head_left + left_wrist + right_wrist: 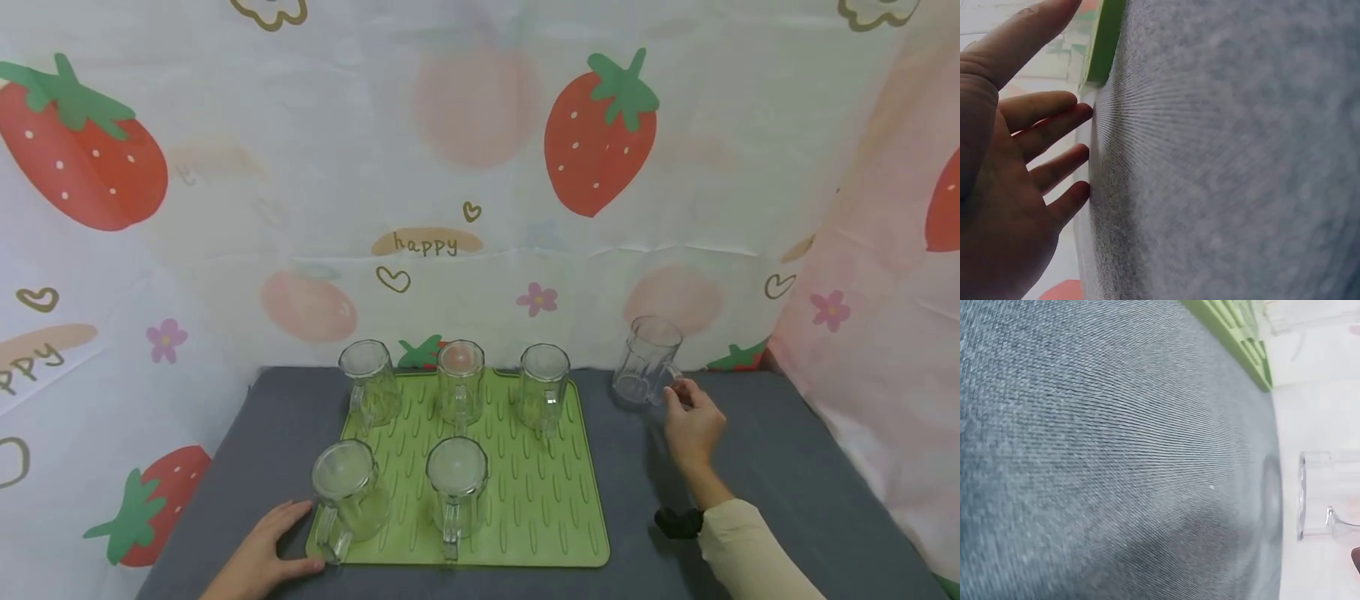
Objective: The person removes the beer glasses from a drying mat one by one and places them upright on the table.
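My right hand [693, 421] pinches the handle of a clear glass mug [647, 362] to the right of the green ridged mat [543, 508]. In the right wrist view, a gap shows between the base of this mug [1302, 500] and the grey tabletop; only a fingertip is visible there. My left hand [262, 546] is spread beside the mat's front left corner, thumb and fingers around the near left mug [348, 492] without gripping it. Seen from the left wrist, the hand [1016, 175] has its fingers extended, their tips at the grey surface, and nothing in the palm.
Along the mat's back edge stand three more glass mugs: a left one [371, 383], a middle one [461, 383] and a right one [543, 387]. Another mug [457, 487] stands at the front middle. A strawberry-print cloth [480, 192] hangs behind the grey table [780, 467].
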`<state>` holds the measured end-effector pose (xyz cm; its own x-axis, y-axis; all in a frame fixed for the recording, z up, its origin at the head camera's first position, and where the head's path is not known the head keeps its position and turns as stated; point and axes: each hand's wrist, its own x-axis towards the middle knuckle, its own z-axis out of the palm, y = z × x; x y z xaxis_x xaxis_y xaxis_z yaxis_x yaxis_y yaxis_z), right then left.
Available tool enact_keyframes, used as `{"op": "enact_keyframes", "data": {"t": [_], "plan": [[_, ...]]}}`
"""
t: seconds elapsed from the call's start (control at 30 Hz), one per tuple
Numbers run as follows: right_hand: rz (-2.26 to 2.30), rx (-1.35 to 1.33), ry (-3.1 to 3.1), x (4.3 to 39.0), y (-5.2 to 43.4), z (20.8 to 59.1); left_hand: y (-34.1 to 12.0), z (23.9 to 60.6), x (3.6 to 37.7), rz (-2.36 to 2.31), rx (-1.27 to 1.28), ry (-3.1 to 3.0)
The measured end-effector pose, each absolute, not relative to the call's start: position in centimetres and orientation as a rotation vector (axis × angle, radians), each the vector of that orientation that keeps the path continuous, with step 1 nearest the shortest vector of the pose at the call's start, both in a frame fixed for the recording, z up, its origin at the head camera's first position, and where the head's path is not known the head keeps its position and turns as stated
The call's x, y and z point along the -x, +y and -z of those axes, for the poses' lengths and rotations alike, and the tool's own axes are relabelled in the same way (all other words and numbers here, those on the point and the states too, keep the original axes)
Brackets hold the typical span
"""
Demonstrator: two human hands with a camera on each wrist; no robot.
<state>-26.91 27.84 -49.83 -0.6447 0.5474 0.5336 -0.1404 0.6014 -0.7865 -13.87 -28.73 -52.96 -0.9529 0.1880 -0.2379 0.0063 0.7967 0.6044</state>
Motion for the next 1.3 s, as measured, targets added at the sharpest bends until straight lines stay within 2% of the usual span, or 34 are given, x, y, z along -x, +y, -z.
{"op": "enact_keyframes", "data": {"t": [0.73,1.3], "plan": [[-1.076,0.362,-2.033,27.3,27.3,51.7,-28.2,53.3,14.0,-0.919,-0.282,2.765],[-1.16,0.261,-2.069,26.9,26.5,52.7,-28.0,52.4,14.3,-0.899,-0.184,2.7]]}}
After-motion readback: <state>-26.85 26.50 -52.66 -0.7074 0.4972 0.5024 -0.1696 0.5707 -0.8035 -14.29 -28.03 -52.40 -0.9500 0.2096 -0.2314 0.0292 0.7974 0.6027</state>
